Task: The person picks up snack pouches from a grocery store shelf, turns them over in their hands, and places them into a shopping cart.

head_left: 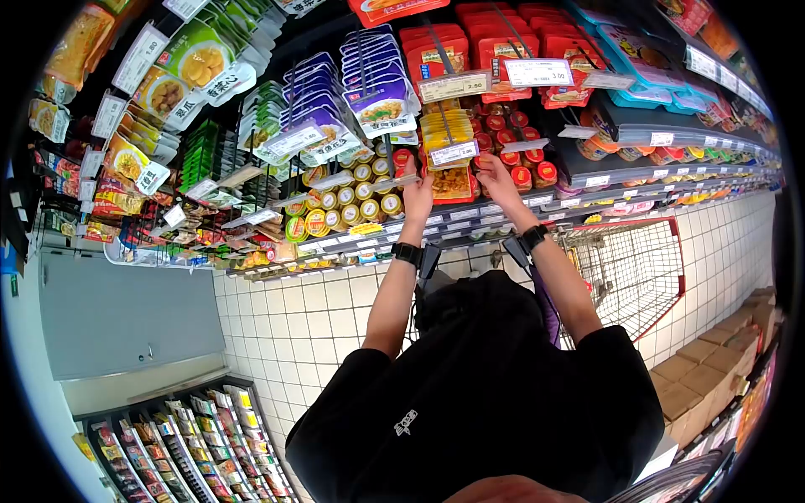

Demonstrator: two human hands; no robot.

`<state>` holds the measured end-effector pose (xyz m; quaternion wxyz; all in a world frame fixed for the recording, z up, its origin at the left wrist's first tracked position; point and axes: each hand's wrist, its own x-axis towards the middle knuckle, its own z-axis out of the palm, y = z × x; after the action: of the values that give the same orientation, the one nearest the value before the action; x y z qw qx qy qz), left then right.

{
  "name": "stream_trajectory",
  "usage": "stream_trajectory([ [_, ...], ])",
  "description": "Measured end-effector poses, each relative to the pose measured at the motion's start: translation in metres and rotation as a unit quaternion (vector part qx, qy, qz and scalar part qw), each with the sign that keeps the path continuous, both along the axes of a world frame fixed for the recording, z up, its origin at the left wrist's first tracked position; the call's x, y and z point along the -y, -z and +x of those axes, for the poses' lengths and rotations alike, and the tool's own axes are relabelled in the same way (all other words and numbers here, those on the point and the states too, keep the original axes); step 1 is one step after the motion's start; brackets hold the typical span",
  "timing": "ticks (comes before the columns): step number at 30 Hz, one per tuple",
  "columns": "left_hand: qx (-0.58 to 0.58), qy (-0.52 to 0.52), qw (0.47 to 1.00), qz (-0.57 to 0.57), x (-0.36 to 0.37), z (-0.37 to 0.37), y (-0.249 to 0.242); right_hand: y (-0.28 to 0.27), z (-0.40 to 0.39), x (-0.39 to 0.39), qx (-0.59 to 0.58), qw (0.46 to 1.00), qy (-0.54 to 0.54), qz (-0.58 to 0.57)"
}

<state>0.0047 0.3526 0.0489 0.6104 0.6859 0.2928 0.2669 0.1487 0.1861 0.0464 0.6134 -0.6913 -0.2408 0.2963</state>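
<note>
A yellow-and-red food packet hangs at the front of a row of yellow packets on a shelf hook. The hook's white price tag covers its upper part. My left hand is at the packet's left edge, thumb against it and fingers partly hidden. On the opposite edge, my right hand has its thumb and fingers closed, close beside the price tag. Red-lidded jars stand behind and to the right of my right hand. Gold-lidded jars stand to the left of my left hand.
Purple packets and red packets hang above on hooks with protruding tags. A wire shopping cart stands behind my right arm. Cardboard boxes are stacked at lower right, and a grey door is at left.
</note>
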Motion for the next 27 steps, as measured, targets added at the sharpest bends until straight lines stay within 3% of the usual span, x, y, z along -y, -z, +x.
stream_trajectory([
  [11,0.006,0.057,0.994,0.096,-0.035,0.051,0.033,0.031,0.042,-0.055,0.092,0.994,0.012,0.06],
  [13,0.004,0.07,0.992,0.1,-0.04,0.055,0.031,0.03,0.045,-0.06,0.086,0.989,0.012,0.123],
  [23,0.064,0.096,0.987,0.115,-0.057,0.075,0.037,-0.015,0.034,-0.07,0.133,0.989,0.02,0.062],
  [27,0.085,0.128,0.988,0.023,-0.044,0.068,0.017,-0.002,0.037,-0.073,0.16,0.983,0.008,0.094],
])
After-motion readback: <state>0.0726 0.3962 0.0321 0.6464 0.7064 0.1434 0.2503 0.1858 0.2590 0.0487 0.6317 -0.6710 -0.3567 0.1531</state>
